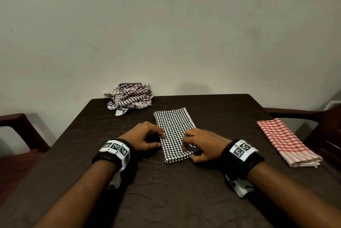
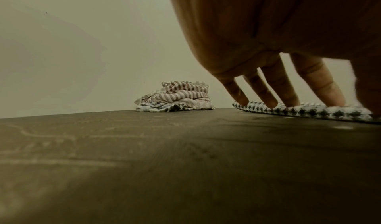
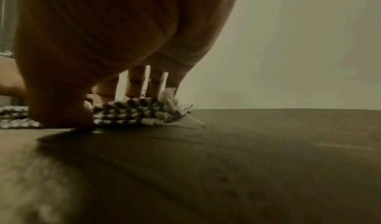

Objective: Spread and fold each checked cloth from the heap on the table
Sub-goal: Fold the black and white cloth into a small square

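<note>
A black-and-white checked cloth (image 1: 174,128) lies folded into a long strip in the middle of the dark table (image 1: 184,190). My left hand (image 1: 160,140) rests at its left edge, straight fingers (image 2: 329,93) pressing down on the cloth (image 2: 309,111). My right hand (image 1: 188,152) is at the near right corner. There its fingers (image 3: 134,84) sit on top of the stacked layers (image 3: 134,113) and the thumb (image 3: 66,113) is against the near edge, pinching them. The heap of crumpled checked cloths (image 1: 130,97) (image 2: 175,97) sits at the back left by the wall.
A folded red-and-white checked cloth (image 1: 286,141) lies at the table's right edge. Dark chairs stand at the left (image 1: 18,135) and right (image 1: 323,126) of the table. A plain wall rises just behind the table's far edge.
</note>
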